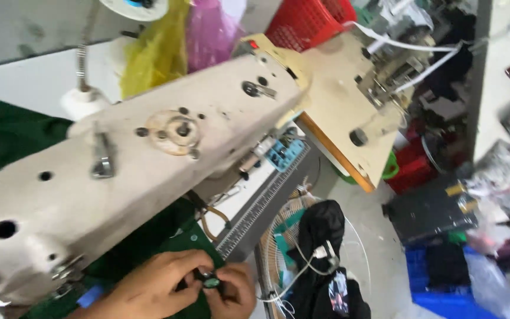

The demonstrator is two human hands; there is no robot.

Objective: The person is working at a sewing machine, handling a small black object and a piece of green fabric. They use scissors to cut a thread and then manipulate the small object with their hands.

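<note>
My left hand [149,286] and my right hand [231,289] meet at the bottom of the head view, just below the arm of a cream sewing machine [131,159]. Both pinch a small dark round piece [209,279] between their fingertips, held over dark green fabric [166,236]. What the piece is I cannot tell. The green fabric runs under the machine and shows again at the left edge.
A grey ruler strip [264,204] lines the table edge. A white thread cone [84,100] stands behind the machine, with yellow and pink bags beyond. A second machine table [349,100] stands to the right. A floor fan [290,230], black cloth, blue crates and a red basket crowd the floor.
</note>
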